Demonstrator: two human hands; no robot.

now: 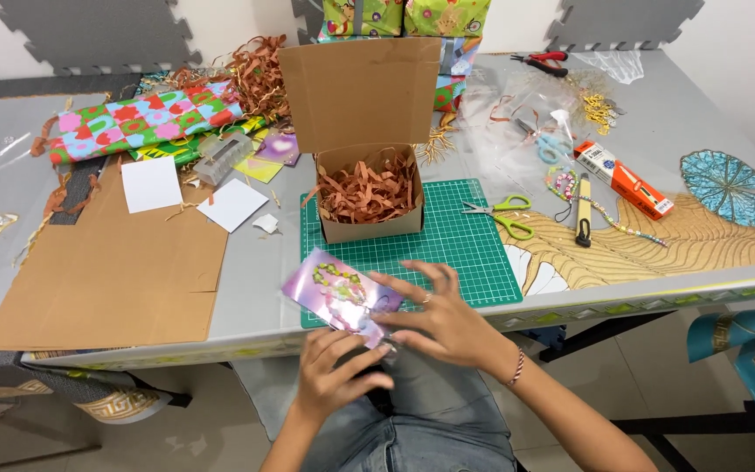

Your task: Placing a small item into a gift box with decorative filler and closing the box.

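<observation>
Left hand: the left hand (335,371) comes up from the lower edge of the view, forearm rising from the lap; fingers curled around the near corner of the shiny purple packet (340,295), thumb across the front, gripping it
Right hand: the right hand (447,323) reaches in from the lower right, wrist bent inward (a thin red-and-white bracelet (517,367) sits on it); fingers spread and laid flat on the packet's right end, pressing rather than clenched
Packet: holographic purple with a heart-shaped pattern of small coloured pieces showing through; held tilted between both hands at the near edge of the tabletop (246,262), partly over the front edge of the green cutting mat (447,245)
Box: an open brown cardboard box (369,197) stands on the far part of the mat, lid upright, filled with brown shredded paper (367,188)
Right of mat: green-handled scissors (504,214) just beside the mat; a black utility knife (584,210) and a beaded strand (600,210) near it; an orange carton (624,179) farther off
Left of mat: a flat cardboard sheet (115,271), two white cards (150,183) and rolled patterned wrapping paper (146,118)
</observation>
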